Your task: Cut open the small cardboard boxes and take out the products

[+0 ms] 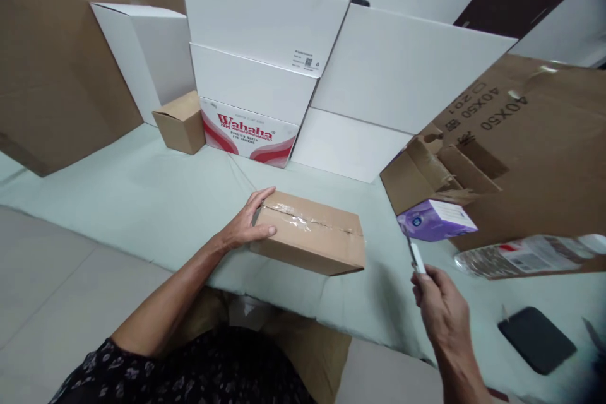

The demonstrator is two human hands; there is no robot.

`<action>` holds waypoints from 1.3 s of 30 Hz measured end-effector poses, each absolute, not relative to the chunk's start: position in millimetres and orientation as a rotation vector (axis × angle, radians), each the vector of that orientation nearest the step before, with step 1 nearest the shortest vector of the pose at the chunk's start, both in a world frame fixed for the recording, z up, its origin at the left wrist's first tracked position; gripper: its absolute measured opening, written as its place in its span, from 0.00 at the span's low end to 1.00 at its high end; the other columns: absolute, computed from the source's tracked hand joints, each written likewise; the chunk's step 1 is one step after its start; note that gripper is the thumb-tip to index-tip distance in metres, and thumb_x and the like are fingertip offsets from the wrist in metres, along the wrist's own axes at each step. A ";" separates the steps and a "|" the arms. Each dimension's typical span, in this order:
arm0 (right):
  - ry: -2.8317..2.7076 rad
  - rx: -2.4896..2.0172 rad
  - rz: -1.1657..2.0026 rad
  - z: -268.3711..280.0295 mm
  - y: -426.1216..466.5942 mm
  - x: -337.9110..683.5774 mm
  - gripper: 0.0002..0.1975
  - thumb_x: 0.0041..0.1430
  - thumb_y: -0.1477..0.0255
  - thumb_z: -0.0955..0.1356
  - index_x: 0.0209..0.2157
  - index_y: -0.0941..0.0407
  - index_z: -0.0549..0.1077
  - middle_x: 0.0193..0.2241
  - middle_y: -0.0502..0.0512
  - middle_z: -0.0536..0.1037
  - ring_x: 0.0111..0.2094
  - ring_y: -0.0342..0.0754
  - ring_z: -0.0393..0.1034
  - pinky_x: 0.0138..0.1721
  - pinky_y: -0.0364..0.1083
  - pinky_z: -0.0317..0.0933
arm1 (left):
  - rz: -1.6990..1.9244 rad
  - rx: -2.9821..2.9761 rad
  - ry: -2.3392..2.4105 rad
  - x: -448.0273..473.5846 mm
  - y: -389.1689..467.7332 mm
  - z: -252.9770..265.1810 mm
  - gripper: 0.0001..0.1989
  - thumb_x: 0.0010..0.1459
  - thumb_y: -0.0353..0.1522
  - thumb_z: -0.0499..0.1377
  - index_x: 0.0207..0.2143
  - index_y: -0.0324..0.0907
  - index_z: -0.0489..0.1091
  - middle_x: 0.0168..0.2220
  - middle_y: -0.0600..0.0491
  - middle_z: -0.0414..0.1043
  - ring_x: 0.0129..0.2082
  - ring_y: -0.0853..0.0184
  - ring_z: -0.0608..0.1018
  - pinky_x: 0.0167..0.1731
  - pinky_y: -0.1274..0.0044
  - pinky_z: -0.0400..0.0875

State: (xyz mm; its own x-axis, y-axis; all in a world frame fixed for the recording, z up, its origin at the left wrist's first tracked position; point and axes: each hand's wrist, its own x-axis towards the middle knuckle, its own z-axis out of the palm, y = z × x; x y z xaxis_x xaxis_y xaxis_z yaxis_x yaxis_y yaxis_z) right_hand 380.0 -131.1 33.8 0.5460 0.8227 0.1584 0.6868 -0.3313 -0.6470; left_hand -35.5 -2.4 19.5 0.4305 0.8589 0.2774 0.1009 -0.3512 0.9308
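A brown cardboard box lies on the cloth-covered table in front of me, with clear tape along its top seam. My left hand grips its left end, thumb on the near top edge and fingers at the far side. To the right, my right hand is closed around a utility knife with a white handle. Its thin dark blade points up and away, near a purple box. The knife is apart from the cardboard box.
A red-and-white Wahaha carton and white panels stand behind. A small brown box sits at the back left. On the right are a large brown carton, a clear plastic bottle and a flat black object.
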 end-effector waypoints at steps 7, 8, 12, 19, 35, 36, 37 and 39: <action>-1.846 -1.662 0.212 111.1 -114.6 297.1 0.20 0.66 0.52 0.65 0.44 0.50 0.80 0.30 0.54 0.82 0.30 0.52 0.76 0.35 0.49 0.69 | 1.165 1.713 0.812 -26.8 -6.9 9.9 0.45 0.55 0.52 0.63 0.71 0.44 0.59 0.67 0.41 0.58 0.68 0.42 0.62 0.70 0.55 0.52; -1.914 -1.626 0.219 116.9 -110.4 286.3 0.19 0.68 0.53 0.64 0.45 0.51 0.80 0.31 0.55 0.82 0.30 0.52 0.76 0.35 0.49 0.70 | 1.170 1.715 0.815 -26.6 -8.3 10.1 0.45 0.55 0.52 0.63 0.71 0.43 0.59 0.66 0.41 0.58 0.67 0.43 0.62 0.70 0.55 0.52; -1.971 -1.592 0.114 119.8 -87.5 266.6 0.17 0.70 0.58 0.62 0.45 0.52 0.78 0.37 0.57 0.83 0.35 0.53 0.77 0.38 0.49 0.69 | 1.197 1.713 0.844 -25.9 -14.3 10.4 0.43 0.56 0.50 0.63 0.70 0.42 0.60 0.66 0.41 0.59 0.68 0.43 0.62 0.70 0.56 0.52; -1.572 -1.712 0.163 73.9 -61.5 285.5 0.20 0.67 0.55 0.63 0.44 0.54 0.76 0.36 0.56 0.82 0.35 0.52 0.74 0.36 0.49 0.66 | 1.190 1.630 0.822 -22.4 -11.9 6.3 0.44 0.55 0.46 0.62 0.71 0.42 0.58 0.70 0.42 0.56 0.69 0.42 0.60 0.70 0.56 0.51; -1.805 -1.575 0.102 93.7 -69.8 280.4 0.15 0.69 0.61 0.63 0.44 0.53 0.78 0.45 0.59 0.82 0.47 0.55 0.77 0.49 0.52 0.69 | 1.219 1.529 0.833 -20.2 -8.3 15.4 0.45 0.48 0.37 0.61 0.70 0.42 0.60 0.74 0.44 0.53 0.73 0.41 0.54 0.72 0.55 0.45; -1.864 -1.554 0.087 102.3 -71.2 276.9 0.15 0.70 0.62 0.63 0.45 0.53 0.78 0.44 0.58 0.82 0.44 0.54 0.77 0.47 0.51 0.69 | 1.227 1.539 0.836 -20.6 -8.7 17.9 0.46 0.47 0.36 0.61 0.71 0.42 0.59 0.75 0.44 0.52 0.74 0.42 0.54 0.72 0.55 0.45; -1.940 -1.530 0.083 110.8 -72.6 272.0 0.15 0.71 0.63 0.63 0.47 0.52 0.78 0.43 0.57 0.83 0.42 0.53 0.78 0.45 0.49 0.69 | 1.231 1.550 0.835 -20.6 -9.1 19.8 0.47 0.47 0.35 0.61 0.71 0.42 0.59 0.75 0.44 0.52 0.73 0.42 0.55 0.72 0.55 0.46; -2.131 -1.470 0.070 124.9 -74.4 259.0 0.15 0.73 0.63 0.62 0.46 0.52 0.78 0.41 0.55 0.84 0.39 0.51 0.78 0.41 0.47 0.68 | 1.228 1.577 0.830 -19.4 -9.3 21.0 0.45 0.47 0.34 0.61 0.70 0.42 0.60 0.74 0.44 0.54 0.73 0.42 0.56 0.72 0.55 0.47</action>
